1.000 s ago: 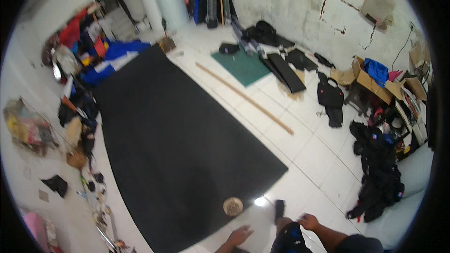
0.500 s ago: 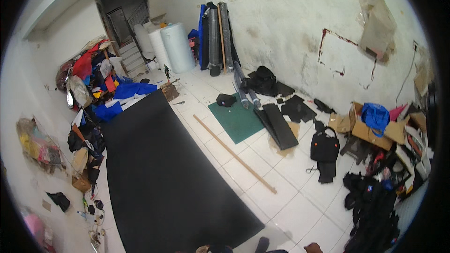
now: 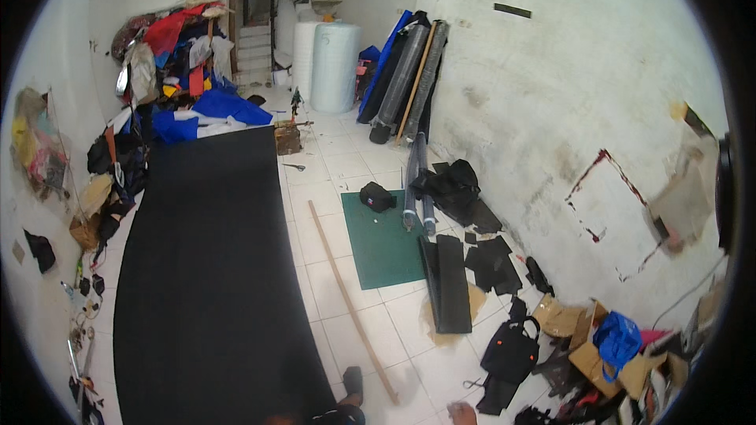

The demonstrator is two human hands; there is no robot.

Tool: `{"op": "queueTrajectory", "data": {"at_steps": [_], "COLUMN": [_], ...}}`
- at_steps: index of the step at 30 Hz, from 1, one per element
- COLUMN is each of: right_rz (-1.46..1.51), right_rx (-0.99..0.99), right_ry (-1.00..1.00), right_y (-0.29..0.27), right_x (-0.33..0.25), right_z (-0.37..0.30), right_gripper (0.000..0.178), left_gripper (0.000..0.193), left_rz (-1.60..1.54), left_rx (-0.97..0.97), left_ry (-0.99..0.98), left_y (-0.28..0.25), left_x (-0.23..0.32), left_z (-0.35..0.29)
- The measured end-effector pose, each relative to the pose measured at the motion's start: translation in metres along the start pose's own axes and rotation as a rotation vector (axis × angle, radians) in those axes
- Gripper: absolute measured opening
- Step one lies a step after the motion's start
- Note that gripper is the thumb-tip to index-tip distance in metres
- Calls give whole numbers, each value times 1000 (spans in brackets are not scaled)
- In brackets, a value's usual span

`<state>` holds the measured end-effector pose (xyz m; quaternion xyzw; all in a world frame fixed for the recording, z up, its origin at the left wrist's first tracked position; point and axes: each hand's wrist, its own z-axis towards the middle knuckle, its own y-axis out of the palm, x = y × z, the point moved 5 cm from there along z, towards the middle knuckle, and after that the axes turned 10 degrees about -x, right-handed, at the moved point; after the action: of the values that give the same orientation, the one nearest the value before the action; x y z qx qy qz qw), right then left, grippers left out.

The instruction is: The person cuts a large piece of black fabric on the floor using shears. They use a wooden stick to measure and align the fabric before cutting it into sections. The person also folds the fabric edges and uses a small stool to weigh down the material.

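Observation:
A long sheet of black fabric (image 3: 213,267) lies spread on the tiled floor, from the lower edge to the far end of the room. My right hand (image 3: 462,414) shows only in part at the lower edge, over the white tiles. I see nothing in it, but its fingers are too cut off to read. A small brownish patch, perhaps my left hand (image 3: 282,419), appears low over the fabric; its fingers are hidden. Between them my leg and dark-covered foot (image 3: 353,382) stand at the fabric's right edge. A long wooden stick (image 3: 354,303) lies right of the fabric.
Right of the stick lie a green mat (image 3: 378,248) with a small black pouch (image 3: 377,197), folded black material (image 3: 449,283) and a black bag (image 3: 510,346). Cardboard boxes (image 3: 591,358) crowd the right wall. Scissors (image 3: 294,167) lie beyond the stick. Rolls (image 3: 335,67) stand at the back.
The view has turned and straightened, so the black fabric now runs more directly ahead. My foot and right hand appear further left in the picture. The things on the floor appear unmoved.

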<state>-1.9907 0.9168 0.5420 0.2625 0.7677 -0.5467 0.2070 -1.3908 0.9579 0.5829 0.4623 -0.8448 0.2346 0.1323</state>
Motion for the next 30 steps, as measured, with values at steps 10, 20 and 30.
{"op": "queueTrajectory", "data": {"at_steps": [10, 20, 30], "right_rz": [143, 35, -355], "right_rx": [-128, -372, 64], "right_ry": [538, 450, -94], "right_y": [-92, -150, -433], "right_x": [-6, -59, -267], "right_z": [120, 425, 1017], "right_gripper": [37, 43, 45], "left_gripper": [62, 57, 50], "left_rz": [-82, -92, 94], "left_rx": [177, 256, 150], "left_ry": [116, 94, -237], "left_y": [-178, -271, -315], "left_x": [197, 423, 385], "left_z": [211, 305, 351]}}
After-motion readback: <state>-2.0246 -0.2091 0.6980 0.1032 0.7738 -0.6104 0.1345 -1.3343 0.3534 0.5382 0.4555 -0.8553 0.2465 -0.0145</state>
